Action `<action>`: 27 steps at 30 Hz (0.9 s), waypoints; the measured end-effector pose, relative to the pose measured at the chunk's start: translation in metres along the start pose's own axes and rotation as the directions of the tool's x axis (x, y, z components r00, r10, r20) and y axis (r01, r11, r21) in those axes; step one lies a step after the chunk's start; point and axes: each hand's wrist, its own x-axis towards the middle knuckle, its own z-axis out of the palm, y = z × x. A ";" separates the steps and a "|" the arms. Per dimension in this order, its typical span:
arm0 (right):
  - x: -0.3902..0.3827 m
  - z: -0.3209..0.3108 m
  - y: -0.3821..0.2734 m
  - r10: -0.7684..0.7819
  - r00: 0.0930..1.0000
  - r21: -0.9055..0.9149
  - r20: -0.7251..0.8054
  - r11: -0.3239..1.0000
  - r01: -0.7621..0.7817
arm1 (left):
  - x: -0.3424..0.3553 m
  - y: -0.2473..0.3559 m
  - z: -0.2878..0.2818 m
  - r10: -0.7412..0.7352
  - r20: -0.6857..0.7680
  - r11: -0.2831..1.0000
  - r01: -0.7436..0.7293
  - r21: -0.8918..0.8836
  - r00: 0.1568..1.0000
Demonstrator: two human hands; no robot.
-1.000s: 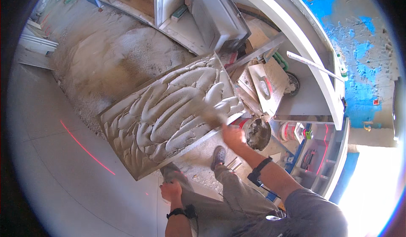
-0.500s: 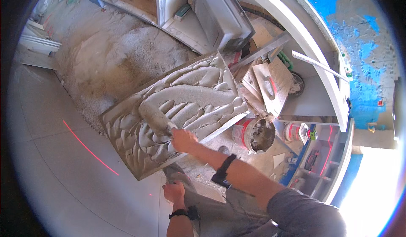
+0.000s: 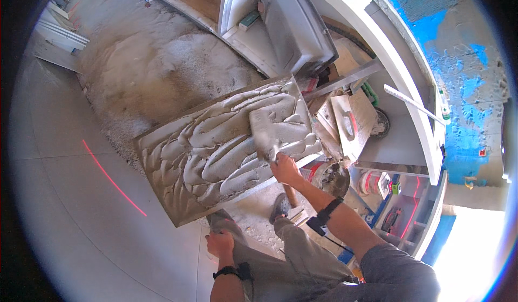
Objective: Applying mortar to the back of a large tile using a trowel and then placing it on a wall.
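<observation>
My right hand [image 3: 286, 167] is closed round the handle of a trowel [image 3: 263, 135], whose blurred blade lies on grey mortar spread in thick swirls over a large rectangular slab [image 3: 178, 213]. The slab is tilted across the middle of the view, its lower edge above my leg. My left hand [image 3: 219, 242] is a closed fist at my trousers, below that edge; whether it grips anything is hidden. A bucket [image 3: 334, 182] with grey mix inside stands just right of my right hand, partly under the slab's edge.
Wood offcuts and a float [image 3: 343, 113] are piled right of the slab. A grey basin [image 3: 297, 27] sits in white cabinetry at the back. Sandy debris [image 3: 124, 70] covers the floor behind. Large grey tiles [image 3: 81, 205] with a red laser line lie left. A smaller pail [image 3: 371, 182] stands right.
My right hand swept the trowel leftward across the mortar, then back right and upward, reshaping the swirls. My left hand stays low, closed. The view has shifted slightly.
</observation>
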 end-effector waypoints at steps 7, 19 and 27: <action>0.050 -0.093 0.026 0.084 0.996 -0.208 -0.010 0.975 -0.084 | -0.005 0.006 -0.002 0.039 -0.029 0.999 -0.040 -0.028 0.999; 0.068 -0.078 0.051 0.120 0.987 -0.037 -0.109 0.991 -0.125 | -0.003 0.008 0.005 0.040 -0.040 0.999 -0.041 -0.034 0.998; 0.073 -0.079 -0.030 0.129 0.991 0.117 -0.016 0.985 -0.127 | -0.001 0.002 0.012 -0.032 0.046 0.999 0.032 -0.001 0.998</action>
